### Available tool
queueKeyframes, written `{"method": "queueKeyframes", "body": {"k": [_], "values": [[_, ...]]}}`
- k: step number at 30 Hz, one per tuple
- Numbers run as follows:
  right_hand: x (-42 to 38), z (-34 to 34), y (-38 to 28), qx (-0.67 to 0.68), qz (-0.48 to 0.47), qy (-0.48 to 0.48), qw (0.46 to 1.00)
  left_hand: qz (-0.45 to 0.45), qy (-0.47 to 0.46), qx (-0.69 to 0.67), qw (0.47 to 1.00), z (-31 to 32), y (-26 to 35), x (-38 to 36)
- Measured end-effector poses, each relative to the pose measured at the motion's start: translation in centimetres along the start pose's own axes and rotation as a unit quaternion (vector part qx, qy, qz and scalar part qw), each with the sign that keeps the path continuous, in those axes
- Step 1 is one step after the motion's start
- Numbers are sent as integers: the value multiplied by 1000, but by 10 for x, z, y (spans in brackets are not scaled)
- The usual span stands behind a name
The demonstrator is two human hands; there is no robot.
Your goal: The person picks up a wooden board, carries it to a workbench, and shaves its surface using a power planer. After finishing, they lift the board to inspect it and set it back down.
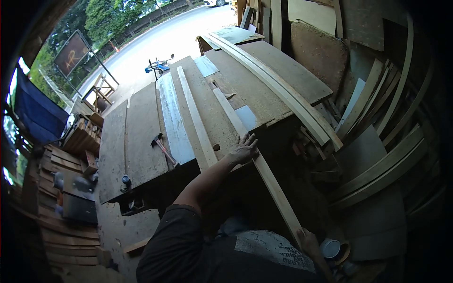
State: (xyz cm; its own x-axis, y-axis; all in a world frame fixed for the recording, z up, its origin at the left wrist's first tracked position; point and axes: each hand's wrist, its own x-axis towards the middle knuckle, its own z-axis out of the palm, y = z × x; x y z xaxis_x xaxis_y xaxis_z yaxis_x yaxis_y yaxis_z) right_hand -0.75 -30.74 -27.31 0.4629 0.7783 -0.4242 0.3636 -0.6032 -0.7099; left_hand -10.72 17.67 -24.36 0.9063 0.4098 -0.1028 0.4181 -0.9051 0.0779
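Note:
A long, narrow wooden board point(273, 186) runs from the workbench point(144, 127) over its front edge and down toward my body. My left hand point(243, 149) lies on top of this board near the bench edge, with its fingers spread. At the board's near end, my right hand point(309, 241) is closed around the wood, low by my right side; some of its fingers are hidden. Left of my left hand, a second long wooden strip point(191, 111) rests lengthwise on the bench.
A hammer point(163, 148) and a small round container point(125, 179) are on the bench's left part. Long boards point(278, 87) lie along its right side. Leaning boards point(363, 94) stand at right, above a white-lidded can point(330, 248). Stacked wood point(71, 240) lies at left.

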Motion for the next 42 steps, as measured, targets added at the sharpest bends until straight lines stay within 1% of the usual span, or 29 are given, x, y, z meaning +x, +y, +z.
{"method": "queueKeyframes", "body": {"k": [1,2,4,6,7,10,12,14,18,19,20,23,27,29,32,35,38,42], "values": [[7,2,-2,-4,-5,2,1000,-42,-6,-11,999,-5,10,-7],[12,4,-5,-8,-10,4,1000,-43,-5,-11,999,-3,19,-14],[23,4,-21,-19,-7,6,1000,-80,-1,-11,997,3,42,-27],[34,5,-32,-29,-3,8,1000,-95,-43,9,995,-10,75,-47],[42,8,-35,-30,-8,11,999,-93,-58,-3,994,-13,86,-53],[64,14,-44,-27,-23,16,999,-104,-69,-17,992,-12,103,-63],[77,16,-54,-22,-33,19,999,-113,-69,-17,991,-6,97,-60],[88,17,-66,-20,-31,13,999,-128,-33,-21,991,3,83,-51],[108,20,-87,-22,-42,32,998,-138,-56,-3,989,-8,61,-38],[115,21,-91,-22,-34,20,999,-143,-62,-53,986,-13,57,-35],[121,22,-95,-22,-26,9,999,-143,-61,-53,986,-16,52,-32],[138,27,-105,-19,-35,18,999,-170,-56,-39,983,-15,38,-23],[161,32,-117,-23,-41,18,999,-168,-50,-49,983,-16,13,-11],[168,33,-125,-14,-42,28,999,-173,-67,-55,981,-23,6,-9],[172,31,-138,-23,-30,21,999,-198,-65,-38,977,-17,4,-3],[174,33,-134,-32,-50,37,998,-213,-73,-24,974,-9,26,-10],[174,36,-131,-32,-40,27,998,-229,-53,-55,970,-8,42,-18],[180,42,-127,-47,-45,45,997,-230,-50,-45,971,-4,40,-18]]}}
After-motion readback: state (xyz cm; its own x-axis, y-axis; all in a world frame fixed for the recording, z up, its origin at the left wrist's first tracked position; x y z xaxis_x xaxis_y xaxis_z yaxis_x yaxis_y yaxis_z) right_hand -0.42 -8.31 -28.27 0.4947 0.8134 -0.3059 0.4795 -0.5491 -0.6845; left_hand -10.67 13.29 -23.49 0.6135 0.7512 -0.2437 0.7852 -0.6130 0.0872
